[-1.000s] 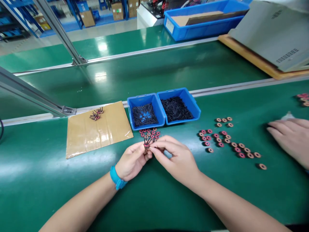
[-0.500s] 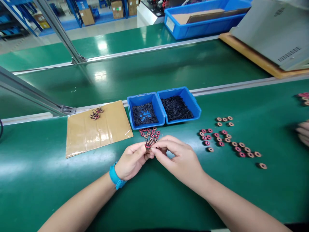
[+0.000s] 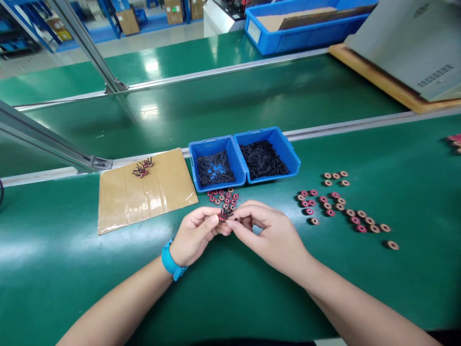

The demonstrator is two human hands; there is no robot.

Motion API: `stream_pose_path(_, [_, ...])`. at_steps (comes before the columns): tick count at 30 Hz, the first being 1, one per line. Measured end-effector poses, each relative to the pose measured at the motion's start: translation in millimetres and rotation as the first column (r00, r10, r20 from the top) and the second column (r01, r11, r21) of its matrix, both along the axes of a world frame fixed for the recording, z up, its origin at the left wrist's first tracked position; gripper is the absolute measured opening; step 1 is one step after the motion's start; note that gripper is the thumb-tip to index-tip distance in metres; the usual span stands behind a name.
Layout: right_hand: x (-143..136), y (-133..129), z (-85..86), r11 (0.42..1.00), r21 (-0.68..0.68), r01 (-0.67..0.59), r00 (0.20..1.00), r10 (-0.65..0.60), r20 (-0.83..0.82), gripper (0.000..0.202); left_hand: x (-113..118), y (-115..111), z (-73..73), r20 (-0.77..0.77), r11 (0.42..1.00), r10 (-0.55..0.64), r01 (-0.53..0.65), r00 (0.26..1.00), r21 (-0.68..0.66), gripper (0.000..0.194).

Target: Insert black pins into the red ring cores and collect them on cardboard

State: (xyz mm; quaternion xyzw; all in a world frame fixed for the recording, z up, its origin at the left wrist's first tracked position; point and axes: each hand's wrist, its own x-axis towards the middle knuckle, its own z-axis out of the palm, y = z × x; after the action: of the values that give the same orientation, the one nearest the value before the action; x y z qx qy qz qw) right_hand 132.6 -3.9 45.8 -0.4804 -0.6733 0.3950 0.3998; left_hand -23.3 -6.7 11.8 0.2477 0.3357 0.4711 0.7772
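My left hand (image 3: 198, 235), with a blue wristband, pinches a small red toothed ring (image 3: 222, 217) that has black pins standing in it. Against the ring's right side, the fingertips of my right hand (image 3: 268, 235) are closed; a tiny dark piece shows at them, too small to make out fully. Just behind my hands lies a group of red and tan rings (image 3: 225, 196). Beyond them stand a left blue bin (image 3: 219, 186) and a right blue bin (image 3: 275, 179), both holding black pins. Several rings fitted with pins (image 3: 141, 169) rest on a cardboard sheet (image 3: 144, 202) at the left.
More loose rings (image 3: 339, 206) are spread over the green table (image 3: 360, 288) to the right. A metal post (image 3: 86, 48) rises at the left. Behind the table are a large blue tray (image 3: 273, 44) and a grey metal box (image 3: 406, 53) on a wooden board.
The ring and its pins have tilted slightly between my fingers. Another person's hand at the right edge has gone out of view.
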Motion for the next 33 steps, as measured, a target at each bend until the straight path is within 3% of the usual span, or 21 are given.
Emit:
stream_pose_path(5, [-1.7, -1.1, -0.5, 0.999, 0.044, 0.017, 0.998, -0.020, 0.052, 0.011, 0.8, -1.2, -2.3, -0.167, 0.997, 0.068, -0.062, 0.984, 0.041, 0.026])
stream_pose_path(8, [2.0, 2.0, -2.2, 0.999, 0.027, -0.043, 0.999, 0.042, 0.032, 0.012, 0.3, -1.7, -3.4, -0.207, 0.995, 0.082, -0.069, 0.975, 0.073, 0.023])
stream_pose_path(15, [15.8, 13.6, -7.4, 0.997, -0.017, -0.079, 0.995, 0.077, -0.059, 0.008, -2.0, -4.2, -3.4, -0.220, 0.997, -0.023, 0.038, 0.975, 0.065, 0.024])
stream_pose_path(24, [17.3, 13.6, -3.4, 0.931, 0.288, -0.223, 0.974, 0.221, 0.041, 0.012, -1.3, -6.0, -0.4, -0.122, 0.990, -0.141, 0.139, 0.982, -0.022, 0.026])
stream_pose_path(33, [23.8, 10.6, -9.6, 0.793, 0.523, -0.312, 0.938, 0.168, 0.305, 0.021, -1.5, -5.3, 2.8, 0.030, 0.966, -0.220, 0.222, 0.975, -0.132, 0.028])
